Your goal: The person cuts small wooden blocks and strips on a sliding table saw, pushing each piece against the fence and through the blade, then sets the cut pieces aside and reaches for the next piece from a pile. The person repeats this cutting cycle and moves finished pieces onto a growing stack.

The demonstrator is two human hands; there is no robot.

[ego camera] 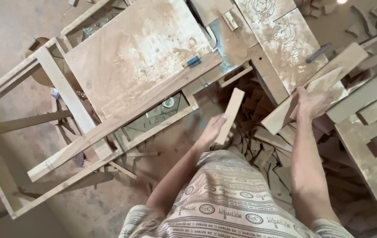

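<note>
1. A short, flat wooden offcut (230,113) stands nearly upright in the person's left hand (211,130), fingers closed along its lower edge, held in the air just off the near edge of the dust-coated saw surface (140,53).
2. The right hand (312,105) wraps a longer plank (316,86) near its middle; the plank slants from the scrap heap up towards the stacked boards (373,105) on the right, its lower end hanging clear of the surface's right corner.
3. Both grips are closed on timber; neither piece rests on anything.
4. Judged from the frame, the step in hand looks like sorting or feeding cut stock at the saw: one piece lifted in each hand, between the surface and the pile.
5. Any next move would call for a steady grip on the long plank, which could swing into the stack, and clearance from the slot near the blue clip (193,61).
6. Below the hands lies a heap of offcuts (267,145) on the floor; a bare timber frame (65,132) leans at the left of the surface.
</note>
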